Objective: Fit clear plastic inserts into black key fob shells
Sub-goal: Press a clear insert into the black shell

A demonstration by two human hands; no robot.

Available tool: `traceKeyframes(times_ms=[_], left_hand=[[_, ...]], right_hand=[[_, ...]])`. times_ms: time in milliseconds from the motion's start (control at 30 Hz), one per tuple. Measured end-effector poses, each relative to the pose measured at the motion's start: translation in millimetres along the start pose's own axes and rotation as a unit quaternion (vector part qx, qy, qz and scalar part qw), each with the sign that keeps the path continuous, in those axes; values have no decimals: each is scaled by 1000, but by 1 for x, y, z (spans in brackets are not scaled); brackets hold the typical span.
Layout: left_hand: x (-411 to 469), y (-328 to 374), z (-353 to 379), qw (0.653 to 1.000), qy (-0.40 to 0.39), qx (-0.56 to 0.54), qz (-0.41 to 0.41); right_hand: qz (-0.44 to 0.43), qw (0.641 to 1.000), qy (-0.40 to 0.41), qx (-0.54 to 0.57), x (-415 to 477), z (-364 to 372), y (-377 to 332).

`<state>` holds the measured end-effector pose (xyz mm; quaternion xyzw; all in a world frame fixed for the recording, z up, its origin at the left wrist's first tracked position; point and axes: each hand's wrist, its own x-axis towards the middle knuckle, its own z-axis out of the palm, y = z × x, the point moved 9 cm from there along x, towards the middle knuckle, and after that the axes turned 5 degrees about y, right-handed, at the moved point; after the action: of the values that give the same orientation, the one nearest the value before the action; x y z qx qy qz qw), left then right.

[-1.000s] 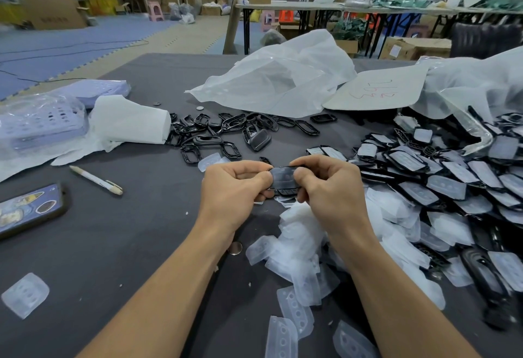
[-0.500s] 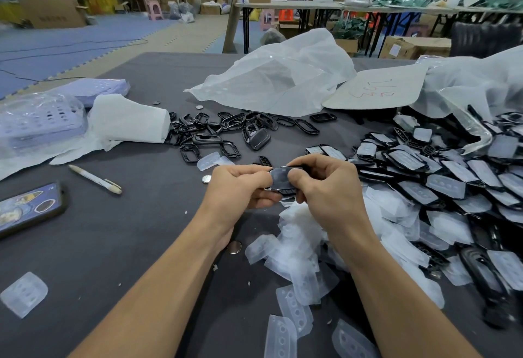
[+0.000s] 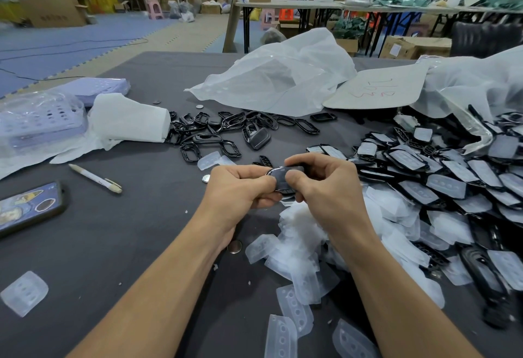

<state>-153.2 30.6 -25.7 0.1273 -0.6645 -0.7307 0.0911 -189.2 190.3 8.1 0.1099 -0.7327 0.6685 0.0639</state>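
Note:
A black key fob shell with a clear insert over its face is pinched between both hands above the middle of the grey table. My left hand grips its left end, and my right hand holds its right end with the thumb pressed on the face. Below the hands lies a heap of loose clear inserts. To the right spreads a big pile of fitted shells. Empty black shell frames lie scattered beyond the hands.
A phone and a pen lie at the left, with one stray insert near the front left edge. White plastic bags, a cardboard sheet and bagged lilac trays fill the far side. A coin rests by my left wrist.
Both hands have shifted slightly away from me with the shell, and my right thumb has slid across its face. The piles on the table are unchanged.

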Motion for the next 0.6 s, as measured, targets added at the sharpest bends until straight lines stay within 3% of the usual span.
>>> traceKeyframes(times_ms=[600], left_hand=[[-1, 8, -1, 998, 16, 41, 36]], right_hand=[[29, 999, 0, 25, 3, 0, 7]])
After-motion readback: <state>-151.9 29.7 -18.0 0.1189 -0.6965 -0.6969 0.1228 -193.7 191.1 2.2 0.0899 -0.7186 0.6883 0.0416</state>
